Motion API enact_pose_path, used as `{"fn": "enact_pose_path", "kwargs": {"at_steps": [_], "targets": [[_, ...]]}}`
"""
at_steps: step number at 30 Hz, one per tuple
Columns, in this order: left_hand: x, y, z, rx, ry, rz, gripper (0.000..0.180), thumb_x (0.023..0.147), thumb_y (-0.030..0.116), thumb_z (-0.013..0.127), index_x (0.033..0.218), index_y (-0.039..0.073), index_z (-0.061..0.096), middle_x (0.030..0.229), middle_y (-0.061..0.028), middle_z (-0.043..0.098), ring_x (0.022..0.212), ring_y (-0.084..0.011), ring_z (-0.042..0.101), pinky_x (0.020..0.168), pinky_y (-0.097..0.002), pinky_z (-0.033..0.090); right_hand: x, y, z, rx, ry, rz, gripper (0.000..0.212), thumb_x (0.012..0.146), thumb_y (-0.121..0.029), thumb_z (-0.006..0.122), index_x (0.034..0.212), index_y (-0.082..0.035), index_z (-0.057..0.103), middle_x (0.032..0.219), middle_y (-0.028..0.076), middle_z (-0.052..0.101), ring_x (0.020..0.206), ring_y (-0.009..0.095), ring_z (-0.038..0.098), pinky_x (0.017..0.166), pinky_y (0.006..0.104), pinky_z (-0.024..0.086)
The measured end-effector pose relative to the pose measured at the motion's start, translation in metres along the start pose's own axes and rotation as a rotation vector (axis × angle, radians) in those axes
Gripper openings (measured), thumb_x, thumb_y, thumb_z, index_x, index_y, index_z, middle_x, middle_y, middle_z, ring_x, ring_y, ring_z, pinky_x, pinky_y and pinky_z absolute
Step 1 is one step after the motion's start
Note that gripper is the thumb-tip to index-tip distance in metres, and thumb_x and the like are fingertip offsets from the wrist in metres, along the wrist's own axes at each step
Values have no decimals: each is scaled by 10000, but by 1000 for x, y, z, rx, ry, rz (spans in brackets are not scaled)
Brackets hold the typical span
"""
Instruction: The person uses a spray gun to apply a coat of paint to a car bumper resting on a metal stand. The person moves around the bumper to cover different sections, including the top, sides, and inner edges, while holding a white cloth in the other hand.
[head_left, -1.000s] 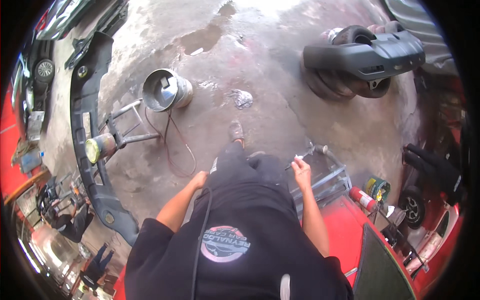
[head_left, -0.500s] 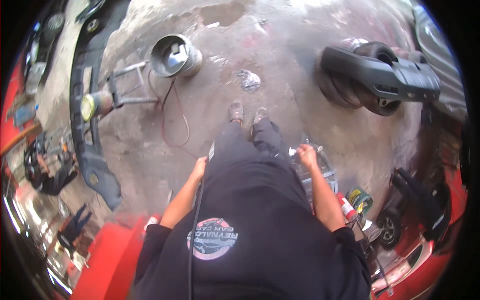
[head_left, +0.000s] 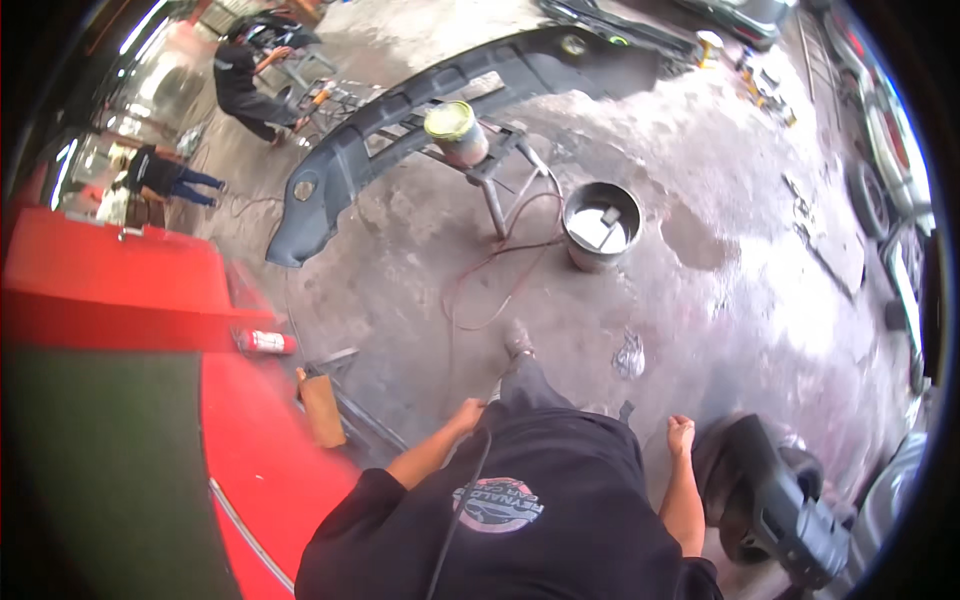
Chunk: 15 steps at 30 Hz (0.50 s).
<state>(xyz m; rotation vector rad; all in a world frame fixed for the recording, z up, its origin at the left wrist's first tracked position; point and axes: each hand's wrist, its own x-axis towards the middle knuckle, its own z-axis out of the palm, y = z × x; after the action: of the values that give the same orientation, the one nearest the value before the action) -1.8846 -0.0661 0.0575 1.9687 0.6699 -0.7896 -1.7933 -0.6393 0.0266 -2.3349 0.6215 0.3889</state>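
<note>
My left hand (head_left: 468, 414) hangs beside my left thigh, its fingers loosely curled, with nothing visible in it. Out to my other side, my right hand (head_left: 681, 434) is closed in a loose fist, and nothing shows in it. Neither hand touches any of the objects around me. Ahead, a dark bumper (head_left: 400, 130) lies across a metal stand (head_left: 500, 190), with a pail with a yellowish-green lid (head_left: 456, 135) next to it. A bucket (head_left: 598, 240) holding a pale block-like piece and liquid stands on the floor just right of the stand.
At left stands a red vehicle (head_left: 270, 480), with a red and white cylinder (head_left: 268, 341) and a brown block (head_left: 321, 410) beside it. A looped hose (head_left: 497, 322) and crumpled silvery material (head_left: 629, 356) lie ahead. Tyres with a grey bumper piece (head_left: 790, 510) are at right. Two people work far left.
My body has turned left and I have stepped on. The bumper, stand and bucket now lie ahead instead of to the left, and the red vehicle is closer. Both hands stay low at my sides.
</note>
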Motion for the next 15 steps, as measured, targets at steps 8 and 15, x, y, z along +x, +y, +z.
{"fn": "enact_pose_path", "kwargs": {"at_steps": [8,15], "targets": [[83,-23,-110,-230,105,-63,290,945,224,687,1122,11,773,944,-127,769,810,-210,702,735,-369,570,70,-176,115,-77,-273,-47,376,905,-213,722,1140,80,736,1081,280,751,1055,368,739,944,419,561],[147,3,-241,-565,285,-82,270,976,226,672,1178,58,737,863,-41,720,607,-138,609,511,-337,504,118,-351,181,-124,-316,-569,347,936,-187,662,1120,99,729,948,240,767,887,328,749,840,405,571]]}}
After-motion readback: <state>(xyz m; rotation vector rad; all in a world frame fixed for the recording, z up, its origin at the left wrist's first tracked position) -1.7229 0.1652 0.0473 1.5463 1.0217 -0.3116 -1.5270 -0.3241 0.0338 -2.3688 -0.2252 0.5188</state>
